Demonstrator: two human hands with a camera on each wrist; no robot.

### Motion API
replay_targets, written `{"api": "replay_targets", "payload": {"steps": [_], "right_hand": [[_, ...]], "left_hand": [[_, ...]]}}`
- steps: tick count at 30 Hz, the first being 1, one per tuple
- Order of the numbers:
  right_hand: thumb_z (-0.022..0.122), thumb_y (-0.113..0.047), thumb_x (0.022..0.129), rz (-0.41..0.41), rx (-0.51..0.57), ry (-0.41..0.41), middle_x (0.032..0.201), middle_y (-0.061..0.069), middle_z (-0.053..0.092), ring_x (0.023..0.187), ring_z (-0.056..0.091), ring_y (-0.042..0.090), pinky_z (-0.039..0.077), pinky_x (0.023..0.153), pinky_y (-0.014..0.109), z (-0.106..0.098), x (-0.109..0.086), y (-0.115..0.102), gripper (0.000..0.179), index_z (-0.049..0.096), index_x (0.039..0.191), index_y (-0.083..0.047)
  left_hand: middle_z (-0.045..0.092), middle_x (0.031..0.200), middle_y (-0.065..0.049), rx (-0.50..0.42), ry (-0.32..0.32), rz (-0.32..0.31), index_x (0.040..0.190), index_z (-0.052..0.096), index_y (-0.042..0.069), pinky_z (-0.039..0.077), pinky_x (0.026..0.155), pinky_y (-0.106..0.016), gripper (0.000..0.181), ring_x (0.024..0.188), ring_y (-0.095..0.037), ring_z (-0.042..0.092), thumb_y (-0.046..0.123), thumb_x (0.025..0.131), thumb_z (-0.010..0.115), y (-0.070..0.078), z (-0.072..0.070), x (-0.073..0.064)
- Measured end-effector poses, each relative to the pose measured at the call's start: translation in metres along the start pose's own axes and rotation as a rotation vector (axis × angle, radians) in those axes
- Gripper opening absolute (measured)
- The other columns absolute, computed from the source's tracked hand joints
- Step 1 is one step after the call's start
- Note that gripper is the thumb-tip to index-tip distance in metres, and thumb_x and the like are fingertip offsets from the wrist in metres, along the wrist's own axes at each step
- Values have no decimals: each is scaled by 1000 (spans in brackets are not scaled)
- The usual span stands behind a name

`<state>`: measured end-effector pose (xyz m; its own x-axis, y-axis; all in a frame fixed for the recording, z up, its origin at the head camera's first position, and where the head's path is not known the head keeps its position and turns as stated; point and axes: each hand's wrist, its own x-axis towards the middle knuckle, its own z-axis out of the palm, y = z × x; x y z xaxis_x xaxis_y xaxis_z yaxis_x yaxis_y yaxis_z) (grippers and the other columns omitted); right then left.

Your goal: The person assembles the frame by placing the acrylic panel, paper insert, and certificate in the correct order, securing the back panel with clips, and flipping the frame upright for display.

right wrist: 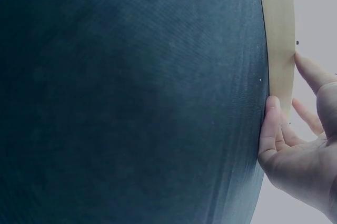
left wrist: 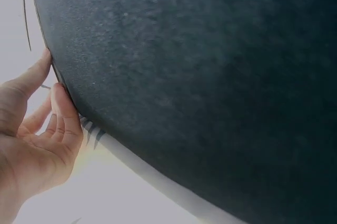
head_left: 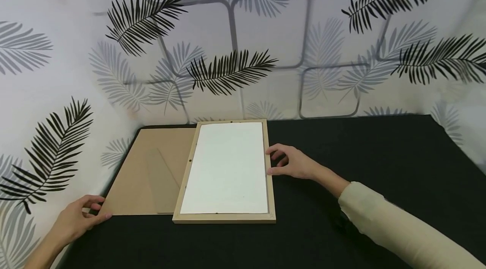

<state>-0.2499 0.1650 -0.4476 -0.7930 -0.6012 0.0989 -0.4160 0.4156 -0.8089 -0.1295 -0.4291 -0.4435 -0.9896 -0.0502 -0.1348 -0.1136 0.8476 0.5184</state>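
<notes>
A light wooden picture frame [head_left: 224, 218] with a white sheet [head_left: 228, 167] inside it lies on the black cloth. My right hand [head_left: 290, 162] grips its right side rail, thumb and fingers at the edge; the right wrist view shows this rail [right wrist: 280, 29] between the fingertips. Left of the frame lies a flat brown board [head_left: 133, 176], its right part hidden under the frame. A thin clear sheet [head_left: 161, 180] rests on the board, also partly covered by the frame. My left hand [head_left: 77, 219] pinches the board's near left corner.
Black cloth [head_left: 360, 146] covers the table, reaching to its back and right edges. Behind and to the left hangs a pale curtain [head_left: 265, 32] with a leaf print, close against the table's back and left edges.
</notes>
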Motion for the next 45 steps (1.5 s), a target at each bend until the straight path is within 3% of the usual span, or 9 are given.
{"api": "replay_targets", "payload": {"steps": [16, 29, 37, 45], "right_hand": [[81, -17, 90, -5, 3, 7, 127, 16, 57, 98, 64, 25, 53, 87, 39, 1, 1, 1, 55, 54, 136, -2], [81, -17, 90, -13, 13, 8, 127, 16, 57, 98, 64, 24, 53, 87, 40, 1, 2, 3, 55, 54, 136, -2], [81, -17, 91, -8, 21, 4, 128, 16, 56, 97, 64, 24, 53, 86, 40, 1, 2, 3, 55, 54, 136, -2], [80, -16, 91, -9, 18, 4, 128, 17, 56, 99, 63, 25, 53, 87, 40, 1, 1, 2, 56, 53, 138, -1]], "left_hand": [[57, 108, -29, -51, -28, 27, 126, 47, -19, 52, 62, -35, 61, 80, -29, 65, 16, 89, 82, 1, 3, -1], [57, 107, -25, -73, -9, 17, 125, 48, -18, 52, 63, -36, 61, 83, -32, 66, 14, 87, 83, 3, 2, -1], [59, 104, -26, -69, -37, -1, 120, 49, -20, 54, 68, -42, 62, 86, -36, 66, 17, 85, 85, 0, 0, 2], [58, 105, -25, -72, -28, -7, 120, 49, -20, 53, 66, -38, 62, 88, -34, 65, 17, 85, 85, 3, -2, 3]]}}
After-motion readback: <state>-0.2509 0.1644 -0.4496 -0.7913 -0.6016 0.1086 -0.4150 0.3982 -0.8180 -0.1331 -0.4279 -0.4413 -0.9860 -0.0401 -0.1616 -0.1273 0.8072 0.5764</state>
